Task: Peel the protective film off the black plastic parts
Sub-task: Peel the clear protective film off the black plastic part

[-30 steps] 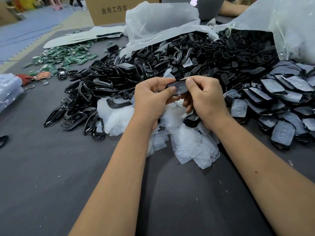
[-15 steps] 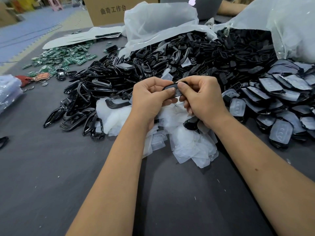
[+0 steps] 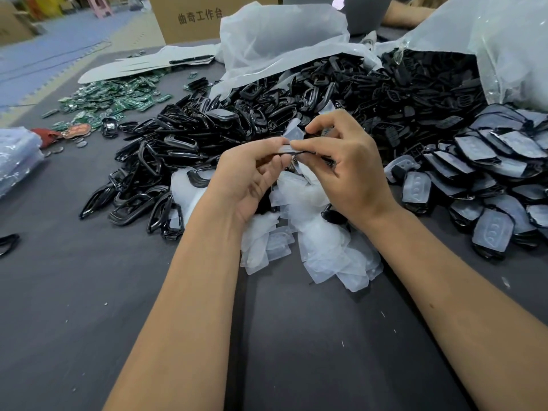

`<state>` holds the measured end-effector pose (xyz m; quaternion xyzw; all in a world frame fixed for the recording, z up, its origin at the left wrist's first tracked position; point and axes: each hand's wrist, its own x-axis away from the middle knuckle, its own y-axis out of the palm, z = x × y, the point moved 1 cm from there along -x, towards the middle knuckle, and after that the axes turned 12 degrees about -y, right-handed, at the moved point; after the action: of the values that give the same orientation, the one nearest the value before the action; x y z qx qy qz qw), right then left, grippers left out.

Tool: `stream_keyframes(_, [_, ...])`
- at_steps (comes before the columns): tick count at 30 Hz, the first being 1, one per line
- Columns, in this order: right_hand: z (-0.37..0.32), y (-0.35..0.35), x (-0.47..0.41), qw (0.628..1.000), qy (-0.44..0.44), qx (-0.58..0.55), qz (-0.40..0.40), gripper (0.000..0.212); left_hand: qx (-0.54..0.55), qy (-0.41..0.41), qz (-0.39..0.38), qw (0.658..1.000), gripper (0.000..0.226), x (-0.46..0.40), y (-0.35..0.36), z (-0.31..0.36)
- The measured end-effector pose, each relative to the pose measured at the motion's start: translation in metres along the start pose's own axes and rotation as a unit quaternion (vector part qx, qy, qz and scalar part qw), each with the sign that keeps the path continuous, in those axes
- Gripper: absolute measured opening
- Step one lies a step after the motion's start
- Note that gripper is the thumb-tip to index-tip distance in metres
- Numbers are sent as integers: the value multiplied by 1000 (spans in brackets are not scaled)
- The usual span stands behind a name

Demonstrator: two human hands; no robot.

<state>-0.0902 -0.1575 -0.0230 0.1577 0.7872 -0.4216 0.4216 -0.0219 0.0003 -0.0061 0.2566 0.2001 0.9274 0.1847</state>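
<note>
My left hand (image 3: 252, 176) pinches one end of a thin black plastic part (image 3: 299, 152), held edge-on above the table. My right hand (image 3: 347, 167) pinches a clear strip of protective film (image 3: 292, 134) that lifts off the part's upper side. Under both hands lies a heap of peeled clear films (image 3: 320, 250). A big pile of black plastic frames (image 3: 237, 126) spreads behind and to the left. Film-covered black parts (image 3: 486, 185) are stacked on the right.
Green circuit boards (image 3: 115, 99) lie scattered at the far left of the grey table (image 3: 89, 307). Clear plastic bags (image 3: 281, 37) spill parts at the back, next to a cardboard box (image 3: 192, 16). A stack of bagged items (image 3: 14, 161) sits at the left edge.
My left hand has rolled palm-up and the part now sits edge-on. My right fingers have lifted, and a flap of film now stands clear of the part.
</note>
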Motion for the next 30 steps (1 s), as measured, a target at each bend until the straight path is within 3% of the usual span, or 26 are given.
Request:
stream_keyframes(3, [0,0,-2,985,124,-106,51,10,45,2,-30,999,37,1,4,-1])
stream_keyframes(6, [1,-1,-2,906,275,-301,110,15,-1,57,-41,998,16,1,12,-8])
stream_keyframes(9, [3,-3,-3,850,336,-395,94,20,-38,98,-22,994,14,-1,16,-12])
stream_keyframes(14, [9,-5,-2,789,375,-483,61,26,-48,105,0,993,8,-2,16,-12])
stream_keyframes(16, [9,-5,-2,781,376,-492,73,20,-41,102,8,994,6,-2,17,-12])
stream_keyframes(23, [11,-6,2,777,362,-507,89,25,-31,73,18,997,9,-6,18,-15])
stream_keyframes(30, [11,-5,5,830,332,-438,94,29,-32,69,21,997,11,-7,17,-15])
